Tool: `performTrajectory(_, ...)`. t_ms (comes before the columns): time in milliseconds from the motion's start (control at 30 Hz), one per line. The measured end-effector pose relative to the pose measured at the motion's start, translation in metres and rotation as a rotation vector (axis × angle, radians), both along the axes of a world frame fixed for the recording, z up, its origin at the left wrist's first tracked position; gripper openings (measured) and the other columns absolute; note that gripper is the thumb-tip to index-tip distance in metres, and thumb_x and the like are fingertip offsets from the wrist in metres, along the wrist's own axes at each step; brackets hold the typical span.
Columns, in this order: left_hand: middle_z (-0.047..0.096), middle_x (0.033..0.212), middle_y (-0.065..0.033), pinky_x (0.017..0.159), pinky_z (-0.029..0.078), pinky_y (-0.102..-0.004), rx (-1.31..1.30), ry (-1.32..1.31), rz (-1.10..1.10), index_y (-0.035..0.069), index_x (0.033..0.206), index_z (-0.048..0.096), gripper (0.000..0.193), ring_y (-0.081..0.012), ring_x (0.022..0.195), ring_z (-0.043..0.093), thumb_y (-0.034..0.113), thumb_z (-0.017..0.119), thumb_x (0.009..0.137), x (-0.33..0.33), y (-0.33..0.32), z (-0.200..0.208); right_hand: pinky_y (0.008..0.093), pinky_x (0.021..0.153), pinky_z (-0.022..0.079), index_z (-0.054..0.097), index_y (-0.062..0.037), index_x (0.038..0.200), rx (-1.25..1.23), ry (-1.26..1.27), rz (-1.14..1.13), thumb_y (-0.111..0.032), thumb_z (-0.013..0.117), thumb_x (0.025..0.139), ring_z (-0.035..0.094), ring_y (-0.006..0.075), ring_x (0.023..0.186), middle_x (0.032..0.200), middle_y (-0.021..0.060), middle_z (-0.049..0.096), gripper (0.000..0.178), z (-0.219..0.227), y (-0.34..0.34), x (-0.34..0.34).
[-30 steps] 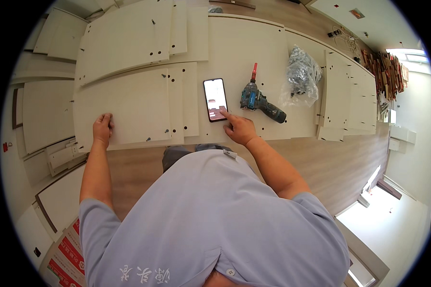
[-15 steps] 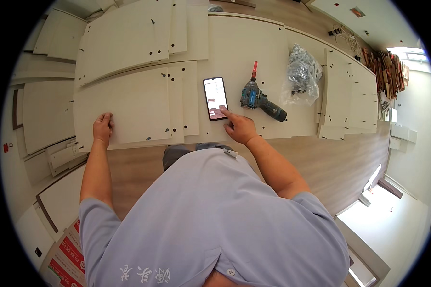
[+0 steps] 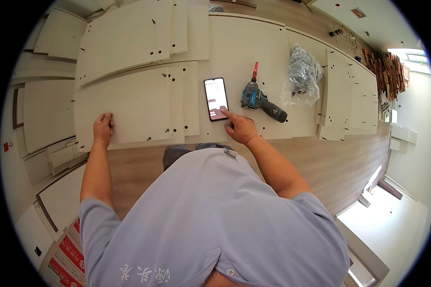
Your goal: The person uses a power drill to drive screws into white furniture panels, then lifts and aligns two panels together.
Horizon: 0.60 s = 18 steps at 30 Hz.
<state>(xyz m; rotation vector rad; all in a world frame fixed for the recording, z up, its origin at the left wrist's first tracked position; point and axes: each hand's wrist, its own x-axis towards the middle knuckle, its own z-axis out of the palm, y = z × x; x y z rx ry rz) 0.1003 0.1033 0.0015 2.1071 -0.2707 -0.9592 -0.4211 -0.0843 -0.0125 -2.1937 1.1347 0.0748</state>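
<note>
Head | right hand (image 3: 242, 129): index extended over phone (image 3: 216, 93) | left hand (image 3: 102, 129): curled

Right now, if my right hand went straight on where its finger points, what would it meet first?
The phone: your right hand points onto it, though whether they touch is unclear.

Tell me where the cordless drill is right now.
In the head view, the cordless drill lies right of centre on a white panel, between the phone on its left and the clear plastic bag on its right.
</note>
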Motion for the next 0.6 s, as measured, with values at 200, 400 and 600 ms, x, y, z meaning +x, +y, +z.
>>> performTrajectory(200, 0.06, 0.067, 0.0019, 0.04, 0.032, -0.0236, -0.004, 0.005, 0.012, 0.01, 0.106, 0.069, 0.023, -0.0063, 0.045, 0.043, 0.03, 0.059, 0.105, 0.0016, 0.002, -0.0025, 0.0407, 0.079, 0.056, 0.053, -0.0314, 0.149, 0.013, 0.01, -0.006, -0.025, 0.069, 0.089, 0.07, 0.0247, 0.082, 0.089, 0.0015, 0.071, 0.063, 0.003, -0.0007, 0.0012)
performTrajectory(400, 0.06, 0.067, 0.0019, 0.04, 0.032, -0.0235, 0.002, 0.007, 0.007, 0.009, 0.106, 0.069, 0.024, -0.0062, 0.045, 0.043, 0.031, 0.059, 0.105, 0.0012, 0.0009, 0.0003, 0.041, 0.079, 0.056, 0.053, -0.0311, 0.148, 0.017, 0.006, -0.009, -0.025, 0.069, 0.088, 0.071, 0.0254, 0.082, 0.09, 0.0027, 0.072, 0.062, 0.0068, -0.0008, 0.0023)
performTrajectory(600, 0.06, 0.067, 0.0019, 0.04, 0.032, -0.0231, -0.009, 0.017, 0.003, 0.009, 0.106, 0.069, 0.024, -0.006, 0.044, 0.043, 0.031, 0.06, 0.105, 0.0049, 0.0028, -0.0036, 0.0416, 0.08, 0.057, 0.051, -0.0306, 0.15, 0.033, 0.015, -0.003, -0.025, 0.068, 0.089, 0.07, 0.0261, 0.084, 0.091, 0.0035, 0.072, 0.063, 0.009, -0.0013, 0.0029)
